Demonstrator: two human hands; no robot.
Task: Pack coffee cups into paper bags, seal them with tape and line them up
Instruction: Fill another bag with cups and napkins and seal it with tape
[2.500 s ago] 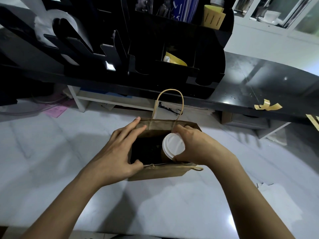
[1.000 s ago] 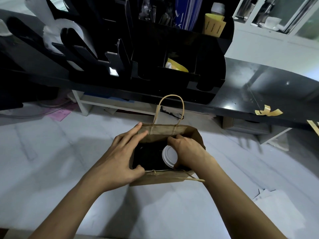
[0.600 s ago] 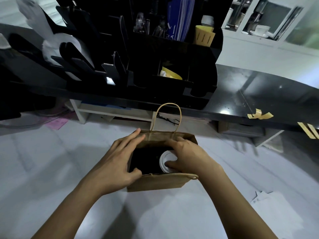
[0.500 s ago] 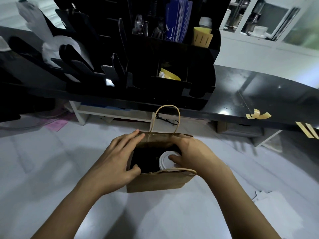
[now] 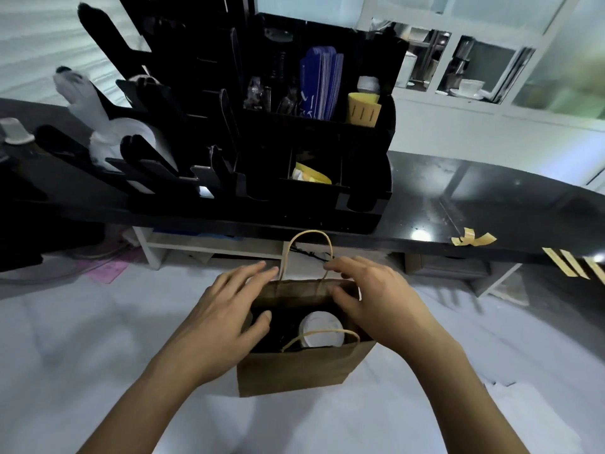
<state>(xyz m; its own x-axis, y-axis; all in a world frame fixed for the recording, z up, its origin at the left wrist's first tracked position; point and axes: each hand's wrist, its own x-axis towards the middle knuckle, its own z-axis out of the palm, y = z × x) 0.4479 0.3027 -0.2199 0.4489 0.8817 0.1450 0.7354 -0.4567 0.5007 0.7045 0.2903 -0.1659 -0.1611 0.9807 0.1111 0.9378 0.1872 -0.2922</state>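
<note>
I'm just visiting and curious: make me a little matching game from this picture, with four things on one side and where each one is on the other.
Things:
1. white plastic cup lid
2. brown paper bag
3. yellow tape strips
4. blue card stack

Places:
A. upright in the black organiser
B. stuck to the black counter
C. inside the bag
D. on the white table, between both hands

Pairs: 1-C, 2-D, 3-B, 4-A
</note>
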